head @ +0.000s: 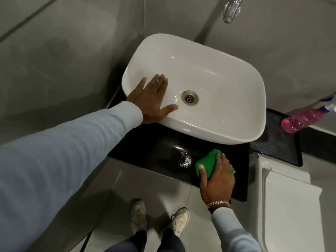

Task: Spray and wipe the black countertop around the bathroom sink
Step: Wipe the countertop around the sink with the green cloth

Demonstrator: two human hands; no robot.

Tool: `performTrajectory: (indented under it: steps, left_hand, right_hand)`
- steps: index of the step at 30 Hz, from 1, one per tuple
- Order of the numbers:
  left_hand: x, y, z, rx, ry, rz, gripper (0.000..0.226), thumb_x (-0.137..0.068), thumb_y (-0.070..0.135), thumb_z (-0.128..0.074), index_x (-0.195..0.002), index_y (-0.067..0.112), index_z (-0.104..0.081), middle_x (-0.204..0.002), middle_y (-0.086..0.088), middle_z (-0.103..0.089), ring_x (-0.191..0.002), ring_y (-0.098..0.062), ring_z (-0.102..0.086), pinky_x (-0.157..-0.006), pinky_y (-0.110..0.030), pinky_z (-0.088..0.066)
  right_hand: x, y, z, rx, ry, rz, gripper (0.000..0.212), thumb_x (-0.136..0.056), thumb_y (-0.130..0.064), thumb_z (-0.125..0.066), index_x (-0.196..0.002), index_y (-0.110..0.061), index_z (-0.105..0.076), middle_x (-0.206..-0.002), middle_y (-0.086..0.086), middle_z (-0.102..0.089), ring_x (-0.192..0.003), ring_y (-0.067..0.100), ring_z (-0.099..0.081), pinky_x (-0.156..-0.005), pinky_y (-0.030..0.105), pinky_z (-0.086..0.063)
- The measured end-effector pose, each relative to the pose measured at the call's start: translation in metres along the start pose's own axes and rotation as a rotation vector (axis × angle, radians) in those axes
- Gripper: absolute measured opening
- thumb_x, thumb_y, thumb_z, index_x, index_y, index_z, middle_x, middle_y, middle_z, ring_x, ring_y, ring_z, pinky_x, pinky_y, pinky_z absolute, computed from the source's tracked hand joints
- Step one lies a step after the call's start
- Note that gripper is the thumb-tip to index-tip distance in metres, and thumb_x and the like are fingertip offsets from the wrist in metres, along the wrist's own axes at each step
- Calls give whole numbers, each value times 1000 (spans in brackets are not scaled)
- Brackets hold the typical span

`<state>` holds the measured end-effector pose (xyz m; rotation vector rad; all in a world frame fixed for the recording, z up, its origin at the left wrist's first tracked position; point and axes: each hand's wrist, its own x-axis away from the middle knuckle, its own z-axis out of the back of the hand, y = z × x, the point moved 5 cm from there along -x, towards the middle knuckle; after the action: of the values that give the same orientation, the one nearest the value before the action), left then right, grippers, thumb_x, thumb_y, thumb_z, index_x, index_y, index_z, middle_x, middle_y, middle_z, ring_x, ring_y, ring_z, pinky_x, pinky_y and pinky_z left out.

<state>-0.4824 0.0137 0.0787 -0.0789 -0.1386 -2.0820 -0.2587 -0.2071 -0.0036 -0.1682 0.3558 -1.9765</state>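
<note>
Fingers [221,161] of the right hand [216,180] press flat on a folded green cloth [209,161] lying on the black countertop [145,151] in front of the white sink [218,79] — wet droplets [184,159] glisten just left of it. Left hand [152,99] rests open on the sink's rim, fingers together, thumb spread — a pink spray bottle [301,120] stands far right

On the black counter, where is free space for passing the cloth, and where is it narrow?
Free: the front strip of the black countertop between the sink and the front edge, left of the green cloth under the right hand. A wet patch lies there. Narrow: the left side, where the left hand rests on the sink rim.
</note>
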Motion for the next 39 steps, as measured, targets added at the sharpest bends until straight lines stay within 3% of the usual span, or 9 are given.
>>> performTrajectory:
  steps: [2,9,11,15,19,25,30,35,39]
  left_hand:
    - [-1,-3,2,20,2,-5,101,-77,76,0,-150,7,9,-163,-9,6,-150,-20,6,-123,-47,-3]
    - [1,-3,5,34,35,-22,101,-78,76,-5,-150,6,7,-163,-10,4,-151,-20,4,-122,-47,-4]
    - [2,-3,5,43,31,-21,102,-77,76,-5,-150,7,6,-163,-10,4,-151,-20,4,-122,-47,-5]
    - [2,-5,5,36,28,-34,102,-77,77,-3,-150,7,8,-163,-9,5,-150,-20,5,-122,-47,-4]
    - [4,-5,7,29,32,-51,104,-75,78,2,-150,6,8,-163,-10,7,-150,-21,6,-122,-48,-3]
    - [2,-4,5,19,32,-57,100,-78,77,-2,-150,8,6,-163,-9,5,-150,-20,5,-123,-47,-5]
    - [1,-4,3,19,15,-42,99,-79,76,-4,-150,9,7,-163,-8,5,-150,-20,5,-123,-46,-4]
    - [-2,-6,0,25,37,-37,103,-76,78,-1,-150,8,6,-163,-9,2,-151,-21,1,-121,-47,-6]
    - [-2,-8,-1,0,26,-31,108,-71,82,8,-150,8,6,-163,-10,1,-151,-22,-1,-121,-49,-8]
  right_hand:
    - [-14,-27,-5,-80,20,-67,72,-87,-53,-37,-138,-4,-45,-147,18,-45,-135,37,-43,-109,54,-37]
    - [-34,-107,-22,-495,-80,36,51,-93,-39,-37,-126,-8,-61,-129,13,-64,-122,33,-55,-106,41,-40]
    - [-32,-134,-30,-366,-139,112,55,-92,-48,-36,-131,-15,-56,-136,14,-58,-129,35,-48,-110,45,-36]
    - [-2,-169,-61,12,-263,298,61,-85,-70,-34,-136,-38,-45,-160,15,-20,-147,40,-12,-118,59,-12]
    - [15,-118,-56,134,-177,463,52,-89,-63,-39,-136,-42,-44,-160,10,-25,-146,39,-20,-114,62,-22]
    - [-5,16,-11,229,3,44,59,-85,-61,-36,-135,-33,-51,-153,18,-36,-136,44,-35,-107,61,-32]
    - [-8,-9,-17,67,140,-371,55,-88,-56,-41,-135,-30,-51,-154,21,-32,-136,47,-33,-104,61,-30]
    - [8,-121,-53,44,-25,-41,53,-85,-53,-55,-135,-35,-51,-154,20,-35,-136,46,-37,-108,63,-30]
    - [15,-198,-89,-54,-310,327,57,-86,-50,-55,-139,-39,-38,-160,14,-21,-145,45,-14,-114,66,-10]
